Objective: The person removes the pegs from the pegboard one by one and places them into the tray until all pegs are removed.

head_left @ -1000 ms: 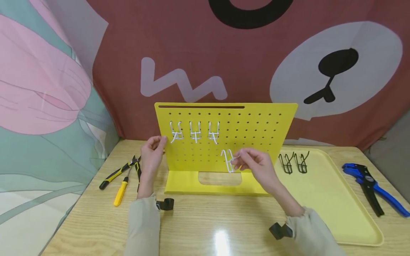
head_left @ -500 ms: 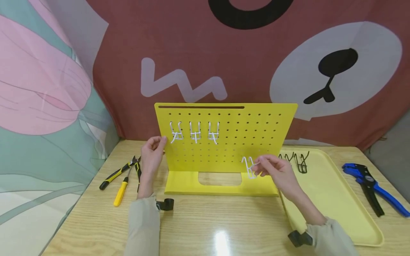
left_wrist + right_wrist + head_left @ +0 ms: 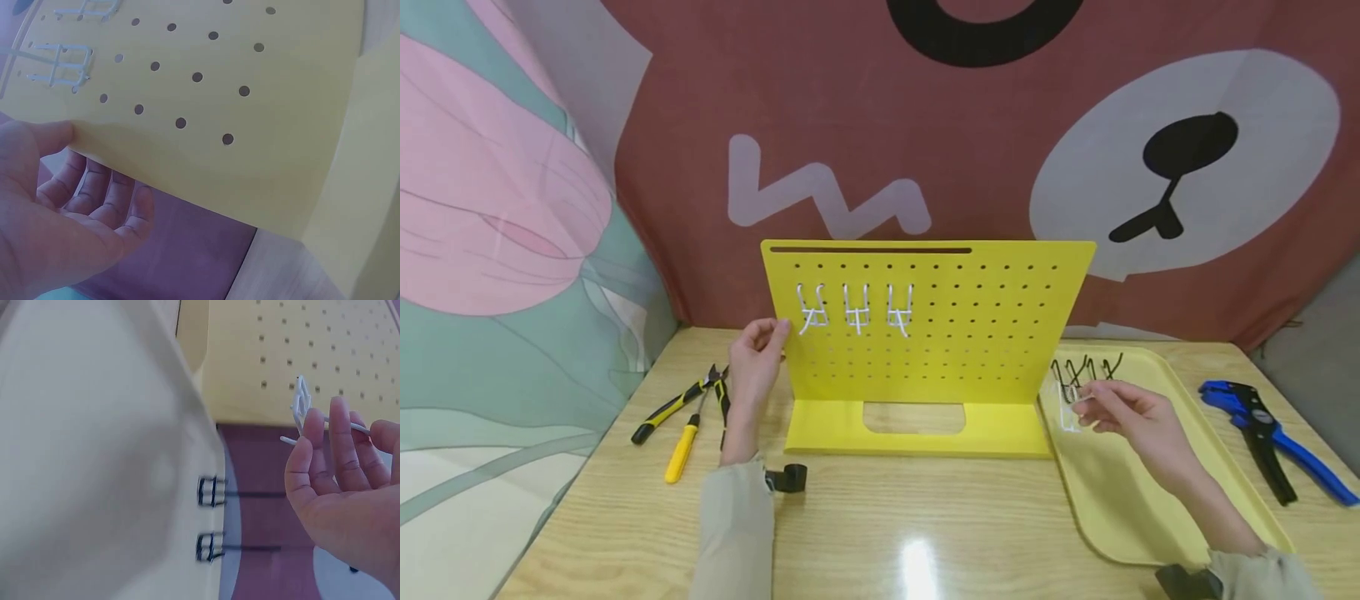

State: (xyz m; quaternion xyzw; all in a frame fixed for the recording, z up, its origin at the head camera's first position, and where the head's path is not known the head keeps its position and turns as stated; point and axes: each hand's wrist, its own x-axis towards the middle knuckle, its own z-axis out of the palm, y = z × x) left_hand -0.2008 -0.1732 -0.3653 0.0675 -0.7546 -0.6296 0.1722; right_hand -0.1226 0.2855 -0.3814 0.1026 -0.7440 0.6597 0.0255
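A yellow pegboard [image 3: 977, 333] stands upright on its base, with three white wire hooks [image 3: 857, 315] hung in a row at its upper left. My left hand [image 3: 754, 367] grips the board's left edge, thumb in front and fingers behind, as the left wrist view shows. Over the yellow tray [image 3: 1120, 475], my right hand [image 3: 1138, 421] pinches another white wire hook [image 3: 1066, 408] by its prong, apart from the board. Two black wire hooks [image 3: 211, 490] rest at the tray's far end, partly covered in the head view by the white hook and my fingers.
Left of the board lie pliers [image 3: 677, 404] with black-and-yellow handles and a yellow-handled screwdriver [image 3: 682, 450]. A blue-and-black wire stripper [image 3: 1262, 433] is right of the tray. Behind the wooden table [image 3: 865, 517] hangs a printed cloth [image 3: 985, 150].
My right hand has carried the white hook rightwards and slightly down, from in front of the pegboard to over the tray. The left hand keeps its hold on the board's edge.
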